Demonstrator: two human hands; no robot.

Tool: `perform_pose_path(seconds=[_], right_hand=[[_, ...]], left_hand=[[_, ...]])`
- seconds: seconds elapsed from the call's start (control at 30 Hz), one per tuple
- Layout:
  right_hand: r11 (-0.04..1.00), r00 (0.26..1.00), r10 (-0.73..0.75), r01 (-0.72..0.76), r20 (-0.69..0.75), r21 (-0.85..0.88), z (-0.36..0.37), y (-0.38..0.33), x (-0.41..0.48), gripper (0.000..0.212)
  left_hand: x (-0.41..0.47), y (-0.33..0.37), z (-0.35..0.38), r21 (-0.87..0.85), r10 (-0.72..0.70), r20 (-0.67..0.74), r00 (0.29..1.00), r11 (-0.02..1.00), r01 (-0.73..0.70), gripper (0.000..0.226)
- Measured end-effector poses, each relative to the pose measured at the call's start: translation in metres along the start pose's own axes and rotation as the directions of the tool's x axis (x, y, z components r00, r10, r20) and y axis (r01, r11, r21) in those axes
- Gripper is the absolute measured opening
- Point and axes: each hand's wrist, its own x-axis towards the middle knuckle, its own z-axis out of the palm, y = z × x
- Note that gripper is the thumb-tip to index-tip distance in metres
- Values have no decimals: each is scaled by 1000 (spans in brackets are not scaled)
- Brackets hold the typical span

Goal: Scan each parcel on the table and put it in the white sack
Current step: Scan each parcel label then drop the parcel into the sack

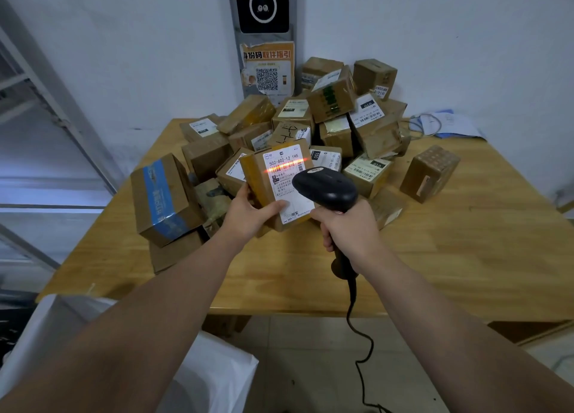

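— What do you have?

— My left hand [248, 210] is clamped on a brown cardboard parcel with a white shipping label [276, 182], held above the wooden table's [435, 257] near edge. My right hand [344, 226] is wrapped around the black corded barcode scanner [326, 189]; its red line crosses the barcode.

— And the sack?

— The white sack [214, 378] sits below the table's near-left corner, mostly hidden behind my left arm. The label's small print is unreadable.

Parcel pile [310, 126] crowding table's [466, 257] far-left half
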Motion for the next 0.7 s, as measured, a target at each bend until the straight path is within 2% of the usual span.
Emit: perform_pose_path(seconds=[0.47, 0.63, 0.7], right_hand=[[999, 1000, -25, 25, 11, 44, -9, 2, -2, 19], [996, 994, -32, 24, 100, 82, -19, 2, 0, 26], [995, 988, -60, 48, 140, 86, -25, 2, 0, 33]], left_hand=[[-4, 5, 6, 12, -13, -26, 1000, 1000, 13, 75], [-11, 9, 14, -28, -9, -56, 998, 1000, 8, 74], [-19, 9, 17, -80, -12, -76, 997, 997, 6, 67]])
